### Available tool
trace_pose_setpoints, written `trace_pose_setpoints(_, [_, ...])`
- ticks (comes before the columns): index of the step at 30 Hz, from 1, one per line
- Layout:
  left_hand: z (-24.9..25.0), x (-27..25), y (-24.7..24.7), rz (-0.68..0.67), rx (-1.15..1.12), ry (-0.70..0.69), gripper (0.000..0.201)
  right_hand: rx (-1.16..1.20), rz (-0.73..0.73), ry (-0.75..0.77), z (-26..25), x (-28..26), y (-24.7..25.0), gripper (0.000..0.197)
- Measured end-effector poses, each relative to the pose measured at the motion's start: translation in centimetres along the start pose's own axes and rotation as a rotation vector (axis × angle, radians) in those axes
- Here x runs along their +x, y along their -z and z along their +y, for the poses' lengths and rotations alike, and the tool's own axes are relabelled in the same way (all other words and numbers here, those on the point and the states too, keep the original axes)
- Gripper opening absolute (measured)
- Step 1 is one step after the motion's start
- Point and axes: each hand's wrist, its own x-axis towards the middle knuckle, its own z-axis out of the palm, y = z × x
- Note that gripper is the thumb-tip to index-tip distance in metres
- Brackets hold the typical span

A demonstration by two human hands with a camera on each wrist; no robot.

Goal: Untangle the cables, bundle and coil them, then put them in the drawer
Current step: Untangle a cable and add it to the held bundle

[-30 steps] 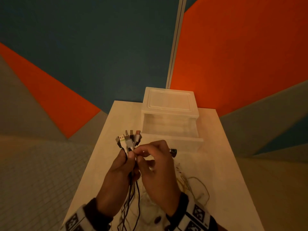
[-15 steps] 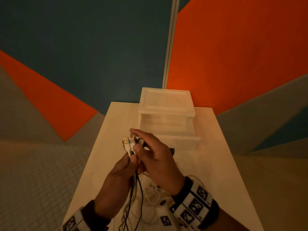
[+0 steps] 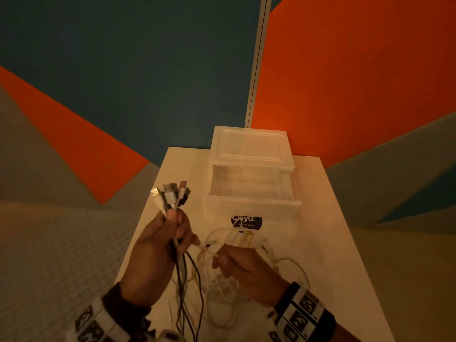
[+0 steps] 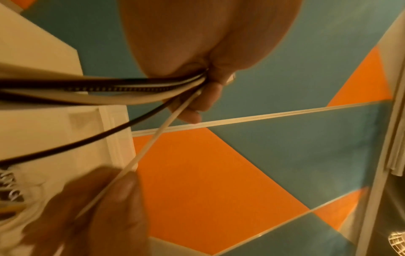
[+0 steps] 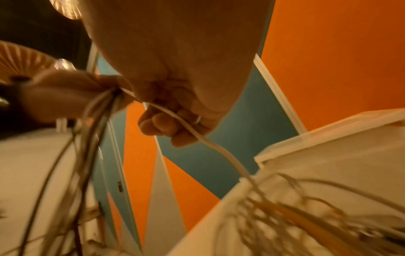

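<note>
My left hand point(image 3: 170, 233) grips a bundle of cables just below their plugs point(image 3: 171, 195), which fan out above the fist. Black and white cords point(image 3: 187, 280) hang from the fist toward me. In the left wrist view the cords point(image 4: 122, 88) enter the fist point(image 4: 210, 83) from the left. My right hand point(image 3: 237, 265) holds a single white cable point(image 5: 190, 128) that runs taut to the left hand. A loose tangle of pale cables point(image 3: 241, 243) lies on the table in front of the open white drawer point(image 3: 249, 193).
The white drawer unit point(image 3: 249, 146) stands at the back of the pale table point(image 3: 320, 243), against an orange and teal wall. A dark label point(image 3: 246, 222) sits on the drawer front. The table's left edge drops to a tiled floor point(image 3: 61, 243).
My right hand left the plug ends and dropped down and to the right, now drawing one white cable away from the bundle. The left hand keeps the plugs raised.
</note>
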Motion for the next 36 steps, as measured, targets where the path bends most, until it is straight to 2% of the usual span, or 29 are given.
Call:
trace_pose_setpoints(5, [3.3,0.6,1.8,-0.002,-0.163,-0.114,0.033,-0.252,-0.026,-0.177,7.3,-0.9,2.3,0.026])
trace_pose_setpoints(8, [3.3,0.5,1.8,-0.005,-0.130,-0.117,0.034,-0.440,0.021,-0.170,8.6,0.6,3.3,0.019])
trace_pose_setpoints(10, [2.8,0.6,1.6,-0.018,-0.060,-0.073,0.025,-0.425,0.202,-0.107,6.4,2.1,4.6,0.018])
trace_pose_setpoints(12, [2.3,0.6,1.2,-0.019,0.096,-0.008,0.028,-0.332,0.378,0.015,2.3,3.0,6.0,0.023])
trace_pose_setpoints(14, [1.7,0.4,0.5,-0.010,0.244,0.047,0.026,-0.232,0.460,0.155,-2.4,2.9,6.8,0.023])
trace_pose_setpoints(17, [1.0,-0.1,-1.2,-0.040,0.305,0.077,0.030,-0.259,0.380,0.269,-7.7,2.1,6.2,0.021])
trace_pose_setpoints(20, [1.0,-0.2,-2.6,-0.006,0.179,0.089,0.029,-0.293,0.318,0.269,-9.1,1.5,4.7,0.022])
trace_pose_setpoints(23, [0.9,0.0,-2.9,0.014,0.059,0.067,0.027,-0.299,0.193,0.209,-7.5,1.4,3.0,0.022])
trace_pose_setpoints(27, [0.9,0.2,-3.0,0.031,0.064,0.018,0.019,-0.320,0.064,0.111,-1.6,1.1,1.8,0.017])
trace_pose_setpoints(30, [3.0,0.6,-1.9,0.011,-0.087,-0.122,0.015,-0.405,-0.006,-0.090,4.3,0.1,2.2,0.014])
trace_pose_setpoints(32, [5.2,1.2,0.1,-0.071,-0.223,-0.201,0.010,-0.517,-0.054,-0.246,7.5,-0.9,3.1,0.026])
trace_pose_setpoints(34, [6.9,1.7,1.7,-0.227,-0.471,-0.186,0.013,-0.523,-0.063,-0.351,9.4,-2.0,3.8,0.045])
trace_pose_setpoints(36, [7.4,1.5,1.9,-0.208,-0.426,-0.195,0.015,-0.560,-0.010,-0.411,10.6,-2.6,4.4,0.049])
